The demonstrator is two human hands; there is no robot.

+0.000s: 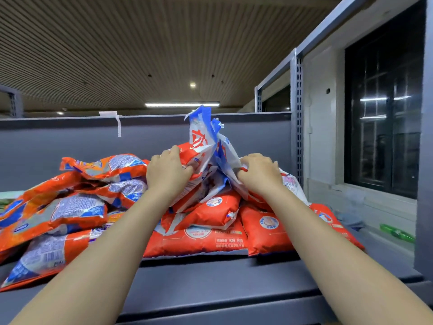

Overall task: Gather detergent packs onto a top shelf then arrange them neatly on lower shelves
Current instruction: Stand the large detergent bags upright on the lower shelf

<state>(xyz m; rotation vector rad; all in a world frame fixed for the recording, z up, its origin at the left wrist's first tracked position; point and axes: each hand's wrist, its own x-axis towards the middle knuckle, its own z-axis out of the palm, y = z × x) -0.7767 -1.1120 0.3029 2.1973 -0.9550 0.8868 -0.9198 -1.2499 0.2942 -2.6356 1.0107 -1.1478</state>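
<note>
Two hands, left hand (pixel 166 171) & right hand (pixel 260 174), grip upright packs (pixel 206 146) (atop shelf (pixel 210 277) pile).

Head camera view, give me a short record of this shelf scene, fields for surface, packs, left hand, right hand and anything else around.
surface: dark grey top shelf
packs: heap of orange detergent packs at left, red packs in the middle
left hand: left hand gripping the upright white and blue packs
right hand: right hand gripping the same bunch from the other side
other: green bottle lying at far right; dark window
</note>
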